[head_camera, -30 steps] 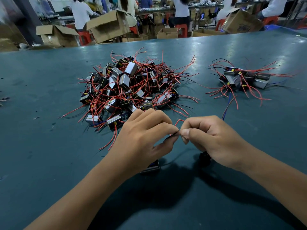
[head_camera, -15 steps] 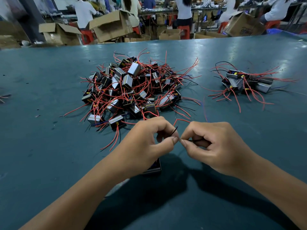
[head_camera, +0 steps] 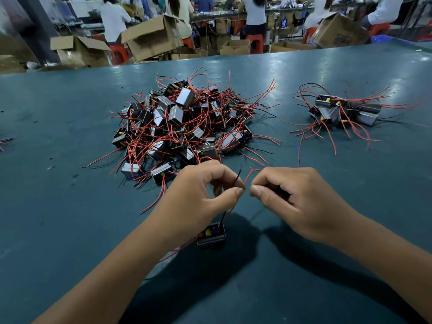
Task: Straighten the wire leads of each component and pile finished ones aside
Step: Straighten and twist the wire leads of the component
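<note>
A small boxy component (head_camera: 211, 235) with red and black leads hangs below my hands, just above the teal table (head_camera: 70, 206). My left hand (head_camera: 198, 202) pinches its leads between thumb and fingers; a black lead tip sticks up above the fingers. My right hand (head_camera: 297, 202) pinches a bent red lead (head_camera: 251, 175) right beside the left thumb. A big tangled heap of like components (head_camera: 187, 127) lies beyond my hands. A smaller pile (head_camera: 341, 111) with leads fanned out lies at the right.
Cardboard boxes (head_camera: 152, 38) and seated people in white shirts line the far side past the table's edge. A few loose wire ends (head_camera: 4, 141) lie at the far left edge of the table.
The component has swung into sight below my left hand. The red lead now arches up between my hands, and both hands sit slightly lower and closer to me.
</note>
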Demonstrator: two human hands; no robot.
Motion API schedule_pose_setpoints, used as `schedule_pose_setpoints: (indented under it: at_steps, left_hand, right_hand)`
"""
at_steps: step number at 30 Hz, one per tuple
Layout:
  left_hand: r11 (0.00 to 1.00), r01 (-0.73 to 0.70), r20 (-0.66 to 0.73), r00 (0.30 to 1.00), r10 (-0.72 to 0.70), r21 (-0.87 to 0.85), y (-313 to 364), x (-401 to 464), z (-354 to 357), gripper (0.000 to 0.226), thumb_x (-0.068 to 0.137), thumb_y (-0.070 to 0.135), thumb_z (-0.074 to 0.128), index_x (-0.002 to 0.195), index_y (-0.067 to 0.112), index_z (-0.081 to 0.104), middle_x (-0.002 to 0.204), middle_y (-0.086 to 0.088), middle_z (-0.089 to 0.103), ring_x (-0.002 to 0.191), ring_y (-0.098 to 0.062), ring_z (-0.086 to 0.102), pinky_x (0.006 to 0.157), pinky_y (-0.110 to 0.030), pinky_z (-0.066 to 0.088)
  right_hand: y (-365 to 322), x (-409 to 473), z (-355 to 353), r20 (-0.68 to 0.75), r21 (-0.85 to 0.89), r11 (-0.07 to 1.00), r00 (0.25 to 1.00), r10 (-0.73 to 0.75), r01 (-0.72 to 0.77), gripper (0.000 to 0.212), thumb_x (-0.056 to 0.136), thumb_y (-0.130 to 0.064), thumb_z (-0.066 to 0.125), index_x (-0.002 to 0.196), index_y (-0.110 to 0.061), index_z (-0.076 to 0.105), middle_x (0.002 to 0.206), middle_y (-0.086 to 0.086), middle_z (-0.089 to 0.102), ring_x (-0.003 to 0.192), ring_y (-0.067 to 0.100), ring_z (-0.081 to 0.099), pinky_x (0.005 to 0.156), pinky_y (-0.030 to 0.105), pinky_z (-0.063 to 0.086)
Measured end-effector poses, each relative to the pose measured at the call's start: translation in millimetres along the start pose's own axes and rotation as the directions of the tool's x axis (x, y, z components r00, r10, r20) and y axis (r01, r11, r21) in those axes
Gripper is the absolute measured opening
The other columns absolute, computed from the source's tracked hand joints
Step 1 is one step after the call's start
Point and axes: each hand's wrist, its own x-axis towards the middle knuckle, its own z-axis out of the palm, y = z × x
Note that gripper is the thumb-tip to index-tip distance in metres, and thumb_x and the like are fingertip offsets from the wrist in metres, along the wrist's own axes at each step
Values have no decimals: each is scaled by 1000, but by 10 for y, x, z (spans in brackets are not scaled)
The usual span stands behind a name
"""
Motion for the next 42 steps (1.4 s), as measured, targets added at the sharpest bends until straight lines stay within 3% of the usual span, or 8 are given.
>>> schedule_pose_setpoints:
  at_steps: [6, 12, 18, 22, 26, 30, 38, 42]
  left_hand:
    - [962, -195, -77, 974, 212, 191, -32, 6, 41, 4, 83, 22, 74, 87, 23, 73, 84, 10, 62, 76, -13, 57, 76, -43, 47]
    - [889, -253, -116, 941, 317, 382, -22, 10, 81, 3, 82, 20, 75, 81, 20, 72, 83, 11, 63, 75, -1, 48, 76, -33, 36]
    - [818, -321, -67, 915, 397, 477, -13, 20, 75, 5, 84, 19, 71, 79, 17, 70, 82, 7, 61, 75, -18, 58, 73, -40, 37]
    - [904, -230, -56, 962, 267, 361, 6, 18, 75, 4, 80, 18, 72, 78, 18, 69, 80, 9, 60, 75, -11, 55, 76, -41, 40]
    - [998, -55, 35, 998, 55, 16, 30, 6, 46, 6, 82, 15, 67, 76, 18, 68, 76, 10, 57, 74, -8, 52, 74, -25, 41]
    - [996, 43, 93, 995, -35, -80, 63, 16, 34, 8, 81, 16, 65, 74, 19, 68, 74, -1, 61, 68, -3, 52, 68, -14, 39]
    - [905, 324, 222, 938, -268, -276, 29, 14, 17, 15, 76, 27, 66, 74, 13, 72, 70, -12, 54, 71, -23, 37, 67, -39, 27]
    - [846, 421, 256, 901, -349, -328, 42, 15, 19, 10, 71, 23, 67, 65, 19, 74, 63, 3, 60, 65, -10, 46, 67, -25, 36]
  right_hand:
    - [4, 3, 3, 5, 36, 999, 1000, 22, -22, 19, 97, -22, 54, 81, -14, 62, 59, -14, 45, 57, 0, 43, 57, 9, 30]
    - [6, 9, 10, 9, 54, 997, 999, 48, -48, 22, 98, -21, 51, 80, -15, 61, 59, -21, 47, 55, -2, 45, 56, 7, 30]
    - [21, -5, 42, 25, 79, 994, 997, 69, -71, 24, 98, -28, 49, 78, -22, 60, 55, -16, 44, 49, 4, 39, 52, 10, 28]
    - [22, -15, 58, 36, 124, 990, 998, 59, -63, 21, 97, -27, 53, 78, -20, 58, 55, -14, 42, 48, 4, 36, 51, 10, 26]
    - [28, -40, 56, 51, 181, 982, 997, 51, -59, 16, 95, -21, 58, 79, -19, 57, 56, -12, 42, 49, 5, 34, 50, 11, 26]
    - [16, -55, 44, 54, 169, 985, 998, 22, -31, 16, 91, -16, 62, 79, -24, 56, 59, -15, 44, 51, 3, 36, 51, 9, 27]
    - [-12, -56, 23, 40, 2, 996, 995, -93, 93, 7, 88, -12, 65, 82, -13, 62, 71, -11, 52, 62, 5, 46, 59, 11, 34]
    - [-18, -47, 24, 40, -78, 984, 987, -157, 160, 7, 88, -9, 64, 81, -8, 63, 72, -7, 53, 65, 5, 44, 63, 10, 34]
